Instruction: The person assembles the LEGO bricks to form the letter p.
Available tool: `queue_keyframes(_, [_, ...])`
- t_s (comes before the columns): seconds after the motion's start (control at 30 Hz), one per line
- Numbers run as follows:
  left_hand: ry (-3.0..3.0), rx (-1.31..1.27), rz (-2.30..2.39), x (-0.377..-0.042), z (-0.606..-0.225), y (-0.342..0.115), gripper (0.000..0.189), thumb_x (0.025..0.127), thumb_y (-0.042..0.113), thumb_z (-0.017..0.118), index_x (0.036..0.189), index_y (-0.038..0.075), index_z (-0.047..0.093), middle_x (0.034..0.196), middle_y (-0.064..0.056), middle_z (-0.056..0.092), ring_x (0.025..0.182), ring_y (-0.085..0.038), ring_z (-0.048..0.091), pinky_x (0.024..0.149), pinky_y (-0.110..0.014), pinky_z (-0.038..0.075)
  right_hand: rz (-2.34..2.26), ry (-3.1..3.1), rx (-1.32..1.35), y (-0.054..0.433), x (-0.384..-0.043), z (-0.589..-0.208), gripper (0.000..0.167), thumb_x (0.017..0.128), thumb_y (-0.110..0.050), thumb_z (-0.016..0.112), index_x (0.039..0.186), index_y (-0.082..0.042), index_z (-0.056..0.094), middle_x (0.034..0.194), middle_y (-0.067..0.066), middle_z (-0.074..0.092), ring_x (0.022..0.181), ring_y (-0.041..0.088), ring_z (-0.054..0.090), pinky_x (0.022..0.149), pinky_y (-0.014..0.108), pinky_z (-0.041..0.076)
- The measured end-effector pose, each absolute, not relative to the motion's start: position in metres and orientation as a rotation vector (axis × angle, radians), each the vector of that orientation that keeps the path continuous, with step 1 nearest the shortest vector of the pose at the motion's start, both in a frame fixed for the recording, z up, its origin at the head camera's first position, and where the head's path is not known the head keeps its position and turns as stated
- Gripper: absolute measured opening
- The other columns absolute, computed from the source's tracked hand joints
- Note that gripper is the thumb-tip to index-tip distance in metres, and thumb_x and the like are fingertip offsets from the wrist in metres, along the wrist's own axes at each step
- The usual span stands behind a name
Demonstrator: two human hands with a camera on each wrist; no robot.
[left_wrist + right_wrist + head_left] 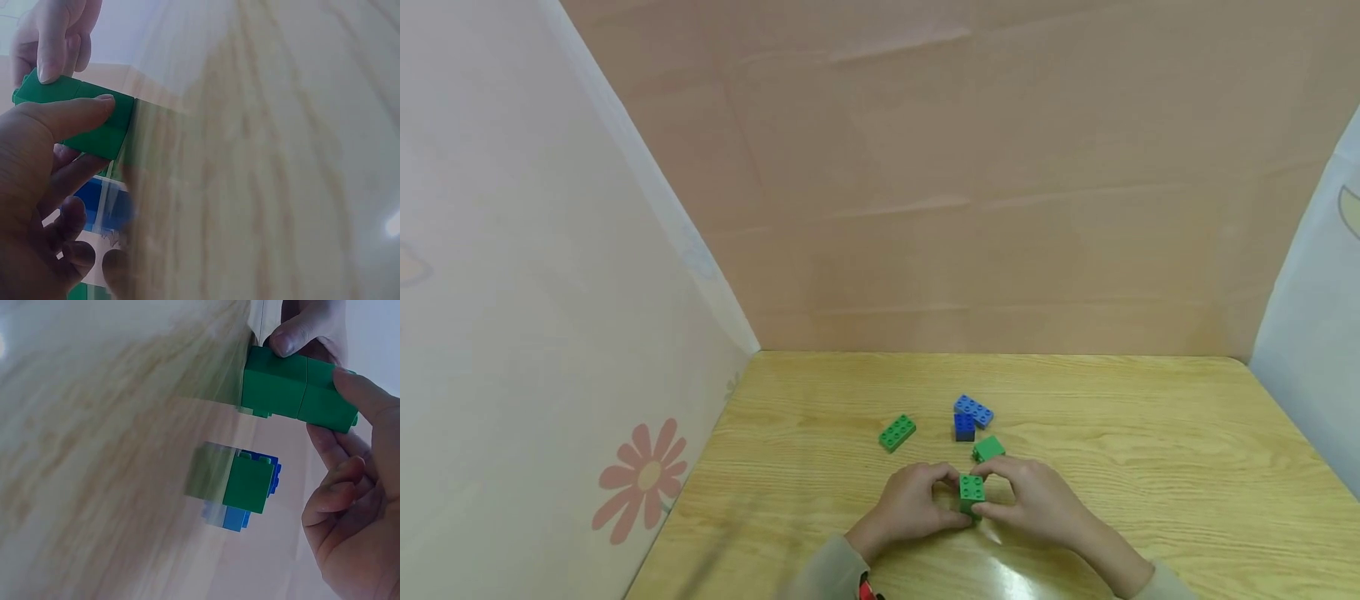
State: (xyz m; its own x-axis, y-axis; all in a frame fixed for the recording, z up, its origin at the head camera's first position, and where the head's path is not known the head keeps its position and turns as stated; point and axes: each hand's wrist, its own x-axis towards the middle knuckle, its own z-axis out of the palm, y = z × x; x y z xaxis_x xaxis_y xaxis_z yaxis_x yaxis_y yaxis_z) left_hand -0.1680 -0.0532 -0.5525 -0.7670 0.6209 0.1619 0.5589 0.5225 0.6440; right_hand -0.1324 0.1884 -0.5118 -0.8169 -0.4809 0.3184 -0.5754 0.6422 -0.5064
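Note:
Two green toy bricks, one on top of the other, form a small stack [972,493] standing on the table between the hands. A thin seam shows between them in the right wrist view. My left hand [917,502] pinches the lower brick [272,384], its thumb lying along the side. Thumb and fingers of my right hand [1037,504] pinch the upper brick [328,397] near its studded top. Just beyond the stack, another green brick [989,448] lies on its side with its studs facing left.
Farther back sit a dark blue square brick [965,428] and a longer blue brick [974,410] close behind it. A long green brick [897,432] lies to their left. The wooden table [1112,433] is bordered by a brown back panel [970,250] and a pale left wall [550,292].

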Motion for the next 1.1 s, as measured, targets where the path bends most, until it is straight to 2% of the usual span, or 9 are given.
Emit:
queue_keyframes(0.13, [2.656, 1.026, 1.093, -0.167, -0.551, -0.054, 0.041, 0.083, 0.050, 0.086, 0.115, 0.028, 0.074, 0.108, 0.024, 0.070, 0.100, 0.004, 0.062, 0.087, -0.024, 0.050, 0.870, -2.724, 0.852, 0.188, -0.131, -0.510, 0.052, 0.085, -0.055, 0.082, 0.118, -0.017, 0.074, 0.113, -0.006, 0.075, 0.098, 0.019, 0.073, 0.079, 0.039, 0.059])
queue_keyframes(0.2, [2.656, 1.018, 1.097, -0.167, -0.550, -0.054, 0.043, 0.083, 0.051, 0.086, 0.117, 0.028, 0.074, 0.109, 0.024, 0.070, 0.098, 0.005, 0.061, 0.085, -0.023, 0.049, 0.867, -2.727, 0.833, 0.189, -0.131, -0.509, 0.055, 0.085, -0.059, 0.080, 0.120, -0.017, 0.073, 0.115, -0.006, 0.074, 0.087, 0.013, 0.070, 0.072, 0.034, 0.057])
queue_keyframes(0.33, [2.658, 1.004, 1.114, -0.166, -0.548, -0.054, 0.044, 0.081, 0.052, 0.088, 0.115, 0.029, 0.074, 0.108, 0.025, 0.069, 0.091, 0.005, 0.059, 0.078, -0.019, 0.046, 0.960, -2.713, 0.773, 0.194, -0.136, -0.508, 0.048, 0.089, -0.054, 0.079, 0.121, -0.018, 0.073, 0.113, -0.006, 0.074, 0.058, -0.001, 0.045, 0.053, 0.022, 0.042])
queue_keyframes(0.47, [2.654, 1.000, 1.139, -0.166, -0.546, -0.054, 0.045, 0.079, 0.054, 0.088, 0.114, 0.030, 0.073, 0.107, 0.025, 0.069, 0.080, 0.004, 0.057, 0.070, -0.018, 0.045, 1.051, -2.714, 0.682, 0.201, -0.148, -0.508, 0.040, 0.093, -0.045, 0.078, 0.121, -0.018, 0.073, 0.109, -0.007, 0.074, 0.050, -0.002, 0.030, 0.045, 0.022, 0.031])
queue_keyframes(0.6, [2.651, 1.011, 1.152, -0.167, -0.545, -0.054, 0.046, 0.079, 0.056, 0.087, 0.115, 0.029, 0.073, 0.107, 0.026, 0.069, 0.075, 0.003, 0.055, 0.067, -0.018, 0.045, 1.074, -2.722, 0.607, 0.209, -0.164, -0.509, 0.040, 0.095, -0.044, 0.076, 0.123, -0.015, 0.073, 0.114, -0.005, 0.073, 0.048, 0.001, 0.032, 0.044, 0.024, 0.031])
queue_keyframes(0.67, [2.647, 1.015, 1.163, -0.168, -0.546, -0.054, 0.045, 0.080, 0.056, 0.087, 0.114, 0.030, 0.073, 0.106, 0.027, 0.068, 0.073, 0.002, 0.055, 0.066, -0.018, 0.045, 1.100, -2.715, 0.586, 0.211, -0.172, -0.509, 0.042, 0.095, -0.042, 0.076, 0.124, -0.012, 0.072, 0.101, -0.004, 0.073, 0.046, 0.002, 0.031, 0.043, 0.024, 0.031])
queue_keyframes(0.83, [2.623, 1.006, 1.196, -0.169, -0.547, -0.054, 0.042, 0.080, 0.055, 0.087, 0.112, 0.031, 0.074, 0.104, 0.029, 0.067, 0.073, 0.001, 0.055, 0.065, -0.019, 0.046, 1.187, -2.735, 0.503, 0.213, -0.192, -0.511, 0.045, 0.098, -0.041, 0.073, 0.129, -0.009, 0.069, 0.099, 0.001, 0.072, 0.044, 0.006, 0.031, 0.041, 0.026, 0.032])
queue_keyframes(0.9, [2.616, 0.990, 1.198, -0.168, -0.546, -0.054, 0.042, 0.080, 0.055, 0.087, 0.112, 0.031, 0.075, 0.105, 0.029, 0.067, 0.074, 0.001, 0.056, 0.066, -0.019, 0.046, 1.214, -2.762, 0.457, 0.212, -0.199, -0.512, 0.047, 0.098, -0.042, 0.073, 0.131, -0.009, 0.068, 0.117, 0.006, 0.071, 0.045, 0.008, 0.033, 0.042, 0.028, 0.033])
queue_keyframes(1.1, [2.617, 0.960, 1.184, -0.169, -0.544, -0.053, 0.041, 0.079, 0.055, 0.087, 0.111, 0.032, 0.076, 0.104, 0.030, 0.067, 0.078, 0.001, 0.057, 0.069, -0.019, 0.046, 1.241, -2.854, 0.363, 0.211, -0.221, -0.518, 0.051, 0.097, -0.041, 0.074, 0.137, -0.010, 0.064, 0.131, 0.010, 0.067, 0.047, 0.016, 0.042, 0.052, 0.034, 0.044])
